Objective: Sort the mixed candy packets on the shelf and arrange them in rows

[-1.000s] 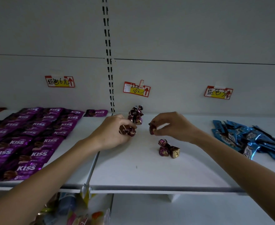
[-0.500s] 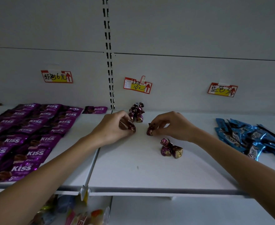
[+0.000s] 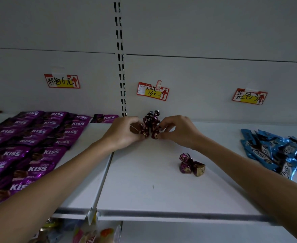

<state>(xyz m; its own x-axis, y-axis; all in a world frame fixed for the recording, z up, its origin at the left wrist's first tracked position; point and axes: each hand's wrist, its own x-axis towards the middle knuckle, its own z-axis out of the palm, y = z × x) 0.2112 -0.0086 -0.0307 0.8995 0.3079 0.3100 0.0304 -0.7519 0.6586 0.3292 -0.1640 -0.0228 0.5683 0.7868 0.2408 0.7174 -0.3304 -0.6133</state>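
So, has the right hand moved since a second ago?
Yes. The right hand has gone back and leftward, away from the two loose candies and up to the candy cluster under the middle price tag.

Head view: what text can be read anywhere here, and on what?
"KISS", small "CHOCO": purple packets.
"Choco": blue packets.
"粉色6元": left price tag.
"10元": middle price tag; handwriting above it unreadable.
"蓝色3元", last character unclear: right price tag.
Nothing legible: wrapped candies.

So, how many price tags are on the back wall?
3 price tags: left tag above the purple packets, middle tag above the candy pile, right tag above the blue packets. None seems hidden.
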